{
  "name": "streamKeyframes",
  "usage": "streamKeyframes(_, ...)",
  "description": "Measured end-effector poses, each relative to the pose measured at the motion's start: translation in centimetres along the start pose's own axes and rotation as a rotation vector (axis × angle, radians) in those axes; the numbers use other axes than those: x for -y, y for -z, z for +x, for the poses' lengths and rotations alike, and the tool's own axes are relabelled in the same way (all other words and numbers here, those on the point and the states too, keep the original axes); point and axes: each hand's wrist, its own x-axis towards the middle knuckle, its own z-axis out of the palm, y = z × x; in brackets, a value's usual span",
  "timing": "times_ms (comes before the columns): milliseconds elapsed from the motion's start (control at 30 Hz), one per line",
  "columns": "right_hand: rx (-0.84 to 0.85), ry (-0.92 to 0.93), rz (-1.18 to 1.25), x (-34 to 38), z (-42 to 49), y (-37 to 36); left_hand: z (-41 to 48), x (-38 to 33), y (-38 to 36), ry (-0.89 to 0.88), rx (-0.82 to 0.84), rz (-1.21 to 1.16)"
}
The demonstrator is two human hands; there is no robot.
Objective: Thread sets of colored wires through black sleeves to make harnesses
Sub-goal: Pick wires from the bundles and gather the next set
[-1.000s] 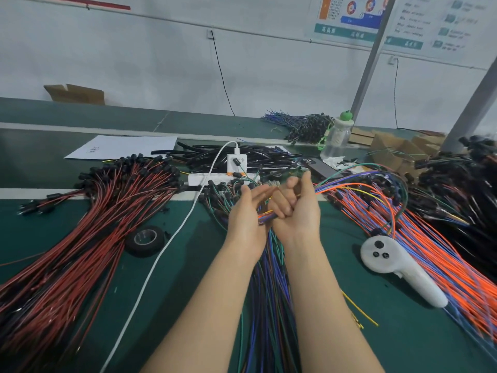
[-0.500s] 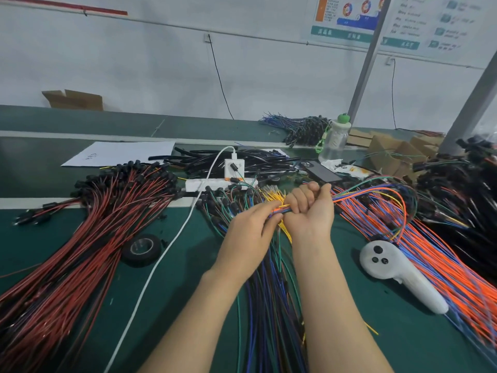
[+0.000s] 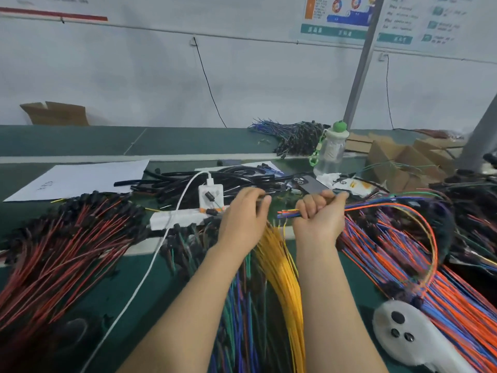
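The right hand (image 3: 318,215) was closed in a fist around a set of colored wires (image 3: 376,204), whose bare tips poked out toward nine o'clock of the fist while the orange, blue and green strands arched away toward three o'clock and curled down over the orange and blue wire pile (image 3: 441,267). The left hand (image 3: 246,215) sat just beside it at nine o'clock, not touching it, fingers curled with the thumb and forefinger pinched on something thin and dark; motion blur made it hard to say whether that was a black sleeve. The loose black sleeves (image 3: 204,180) lay in a heap at twelve o'clock from the left hand, around a white charger (image 3: 211,196) plugged into a power strip (image 3: 177,219). A white cable (image 3: 150,267) ran from the charger toward seven o'clock across the green bench (image 3: 150,286). Below both wrists, at six o'clock, a yellow wire bundle (image 3: 282,267) fanned out beside mixed green and blue wires (image 3: 239,319). A big spread of red and black wires (image 3: 61,251) filled the bench at nine o'clock. At four o'clock lay a white controller (image 3: 403,335), touching the orange pile. At one o'clock from the hands, a phone (image 3: 309,184) rested face down, with a clear bottle (image 3: 330,150) farther back and cardboard pieces (image 3: 403,160) toward two o'clock. A paper sheet (image 3: 80,177) lay at ten o'clock.
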Motion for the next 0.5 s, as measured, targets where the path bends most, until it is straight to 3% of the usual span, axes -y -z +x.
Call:
streamKeyframes(67, -0.018, 0.063, -0.050, -0.3, 2.6, -0.2, 3.6, 0.8, -1.9, 0.056, -0.014, 0.094)
streamKeyframes(233, -0.083, 0.171, -0.143, -0.9, 7.8, 0.3, 10.7, 3.0, -5.2, 0.227, 0.215, 0.768)
streamKeyframes(400, -0.125, 0.221, -0.202, -0.7, 9.9, 0.8, 13.2, 5.4, -5.7, 0.339, 0.336, 0.963)
streamKeyframes(500, -0.120, 0.226, -0.205, -0.6, 9.5, 0.8, 12.6, 5.7, -5.4, 0.310, 0.361, 0.972)
